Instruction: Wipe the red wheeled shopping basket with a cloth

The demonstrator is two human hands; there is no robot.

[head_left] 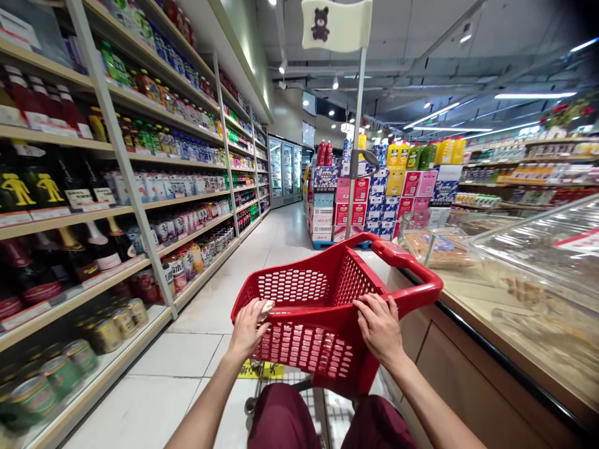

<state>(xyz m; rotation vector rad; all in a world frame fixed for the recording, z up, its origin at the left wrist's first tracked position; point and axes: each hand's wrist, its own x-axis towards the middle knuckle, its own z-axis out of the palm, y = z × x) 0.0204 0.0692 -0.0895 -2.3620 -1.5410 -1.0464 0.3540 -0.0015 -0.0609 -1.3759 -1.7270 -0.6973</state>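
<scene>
A red plastic shopping cart (299,349) stands sideways just in front of my knees, and its perforated basket has nothing visible in it. My left hand (250,327) is closed over the near rim at the basket's left end. A small pale, crumpled thing (266,308) shows at its fingers; its kind I cannot make out. Farther right, my right hand (378,321) grips the same rim below the red push handle (407,265), fingers bent over the edge. A pole with a bear flag (336,25) rises behind the basket.
Shelves of bottles and cans (187,156) line the left side. On the right runs a counter (449,362) with clear-covered food bins (524,280). Stacked drink cartons (360,202) stand ahead, beside the tiled aisle (281,231). Glass-door fridges (285,165) are at the far end.
</scene>
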